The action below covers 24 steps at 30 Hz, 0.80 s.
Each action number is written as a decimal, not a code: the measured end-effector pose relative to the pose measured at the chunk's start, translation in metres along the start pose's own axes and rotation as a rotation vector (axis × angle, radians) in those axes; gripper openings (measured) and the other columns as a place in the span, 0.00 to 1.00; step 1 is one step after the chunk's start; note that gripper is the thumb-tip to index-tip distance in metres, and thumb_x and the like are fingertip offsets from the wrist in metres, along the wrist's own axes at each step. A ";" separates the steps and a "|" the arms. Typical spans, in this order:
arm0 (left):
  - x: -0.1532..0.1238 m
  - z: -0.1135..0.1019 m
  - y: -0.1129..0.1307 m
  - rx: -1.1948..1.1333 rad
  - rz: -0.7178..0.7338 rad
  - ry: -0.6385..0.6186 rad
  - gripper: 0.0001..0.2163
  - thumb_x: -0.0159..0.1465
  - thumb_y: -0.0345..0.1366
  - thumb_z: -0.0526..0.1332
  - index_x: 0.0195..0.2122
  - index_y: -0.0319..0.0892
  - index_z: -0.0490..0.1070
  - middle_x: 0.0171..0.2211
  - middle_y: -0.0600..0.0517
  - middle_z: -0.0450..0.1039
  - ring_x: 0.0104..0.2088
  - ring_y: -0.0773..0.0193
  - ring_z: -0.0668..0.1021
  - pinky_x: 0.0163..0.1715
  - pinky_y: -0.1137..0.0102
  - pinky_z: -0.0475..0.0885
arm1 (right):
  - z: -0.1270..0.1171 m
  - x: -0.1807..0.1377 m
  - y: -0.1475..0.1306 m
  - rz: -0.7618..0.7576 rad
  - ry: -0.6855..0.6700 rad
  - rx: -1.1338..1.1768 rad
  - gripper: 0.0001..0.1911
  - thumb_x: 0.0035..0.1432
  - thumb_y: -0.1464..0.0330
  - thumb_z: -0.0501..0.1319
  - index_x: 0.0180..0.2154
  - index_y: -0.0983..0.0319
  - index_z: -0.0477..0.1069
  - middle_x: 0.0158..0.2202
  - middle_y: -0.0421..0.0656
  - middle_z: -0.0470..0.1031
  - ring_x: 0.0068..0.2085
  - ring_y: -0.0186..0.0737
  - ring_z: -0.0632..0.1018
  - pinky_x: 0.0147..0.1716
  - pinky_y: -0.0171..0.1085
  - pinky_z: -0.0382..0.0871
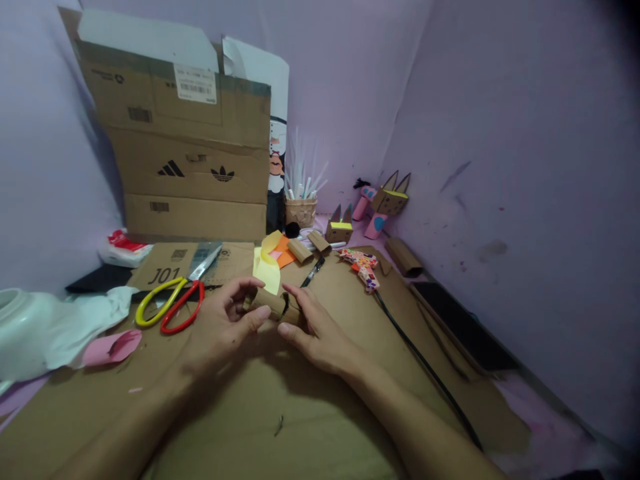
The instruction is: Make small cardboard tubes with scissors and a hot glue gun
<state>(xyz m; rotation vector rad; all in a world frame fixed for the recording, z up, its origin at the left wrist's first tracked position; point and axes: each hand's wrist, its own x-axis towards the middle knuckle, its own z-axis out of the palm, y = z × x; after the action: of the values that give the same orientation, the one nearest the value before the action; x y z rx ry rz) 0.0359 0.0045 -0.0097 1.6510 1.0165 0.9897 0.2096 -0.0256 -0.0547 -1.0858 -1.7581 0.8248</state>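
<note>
Both my hands meet over a flat cardboard sheet and grip a small rolled cardboard tube. My left hand curls round its left end, thumb and fingers closed on it. My right hand presses on its right end, thumb underneath. A yellow paper piece sticks up from the tube's top. Scissors with a yellow and a red handle lie just left of my left hand.
A tall opened cardboard box stands at the back. A patterned glue gun with a black cord lies to the right. Small cardboard animal figures, a basket of sticks, pink paper and a white container surround the sheet.
</note>
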 end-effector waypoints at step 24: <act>-0.005 0.003 -0.012 0.065 0.105 -0.013 0.16 0.56 0.39 0.62 0.44 0.42 0.63 0.31 0.55 0.68 0.26 0.68 0.71 0.25 0.73 0.68 | 0.005 0.003 0.007 -0.153 0.052 -0.120 0.29 0.52 0.74 0.61 0.55 0.62 0.58 0.52 0.50 0.66 0.52 0.44 0.68 0.52 0.46 0.62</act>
<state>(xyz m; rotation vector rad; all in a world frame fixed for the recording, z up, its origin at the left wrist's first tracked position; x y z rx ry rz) 0.0345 0.0020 -0.0225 1.7777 0.9698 1.0227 0.2063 -0.0207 -0.0617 -1.0260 -1.8406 0.5989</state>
